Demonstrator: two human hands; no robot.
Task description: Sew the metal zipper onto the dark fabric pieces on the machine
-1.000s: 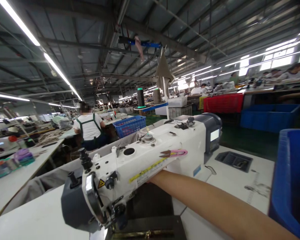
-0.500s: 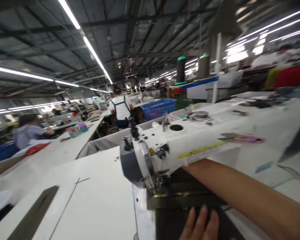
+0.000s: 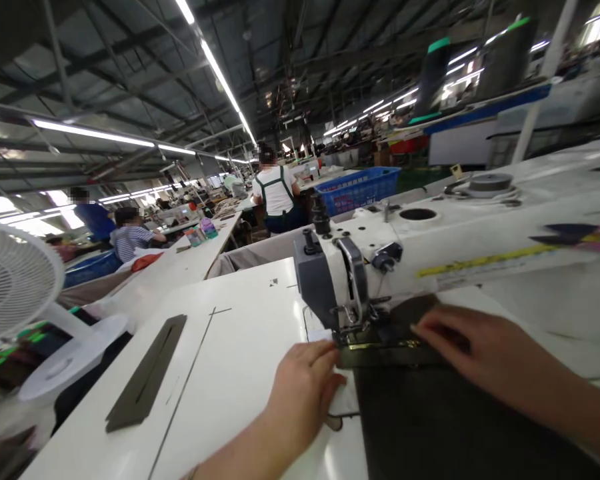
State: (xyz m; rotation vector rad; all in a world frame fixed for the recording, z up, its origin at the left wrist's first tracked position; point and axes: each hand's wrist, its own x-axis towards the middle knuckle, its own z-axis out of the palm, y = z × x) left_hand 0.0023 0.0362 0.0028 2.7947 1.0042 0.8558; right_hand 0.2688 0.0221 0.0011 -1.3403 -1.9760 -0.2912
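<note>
A dark olive fabric piece (image 3: 410, 413) with a gold-toothed zipper (image 3: 380, 345) lies under the needle area of a white and grey sewing machine (image 3: 325, 283). My left hand (image 3: 307, 383) has its fingers curled closed at the fabric's left edge, just in front of the presser foot. My right hand (image 3: 465, 337) is at the zipper's right end, thumb and forefinger pinched together over the fabric. What lies between those fingertips is too small to make out. Scissors with pink handles (image 3: 580, 235) rest on the machine's arm.
A stack of olive strips with slits (image 3: 147, 370) lies on the white table (image 3: 240, 373) at left. Beyond it stands a white fan (image 3: 20, 287). Thread cones (image 3: 433, 80) are at upper right. A blue crate (image 3: 357, 190) and several people at work are farther back.
The view has swung left, bringing in the fan. My right hand has come out from behind the machine arm. My left hand has moved from the fabric's front to its left edge.
</note>
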